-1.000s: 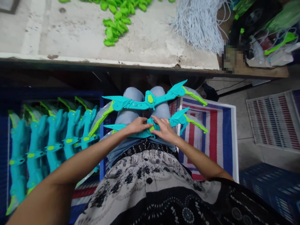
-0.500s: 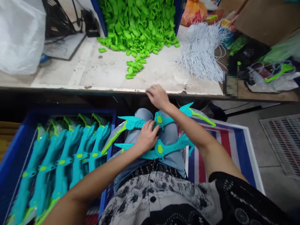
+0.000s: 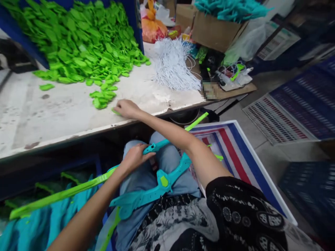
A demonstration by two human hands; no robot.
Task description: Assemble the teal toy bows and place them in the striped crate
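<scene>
My right hand point(image 3: 127, 108) reaches onto the worn white table point(image 3: 52, 111), fingers closed on a small green plastic piece point(image 3: 115, 111) near its front edge. My left hand point(image 3: 134, 158) grips the middle of a teal toy bow point(image 3: 157, 146) lying across my knees. A second teal bow point(image 3: 154, 190) with a green centre button lies across my lap, closer to my body. A big heap of green plastic pieces point(image 3: 78, 42) covers the far left of the table.
A bundle of white cords point(image 3: 175, 66) lies on the table to the right. Cardboard boxes and clutter stand behind it. A striped bag point(image 3: 235, 153) sits on the floor at my right. Blurred teal bows point(image 3: 39, 223) lie at lower left.
The view has swung up and left. My right hand went from the table's edge onto the table and closed on a green piece. My left hand now grips the farther bow.
</scene>
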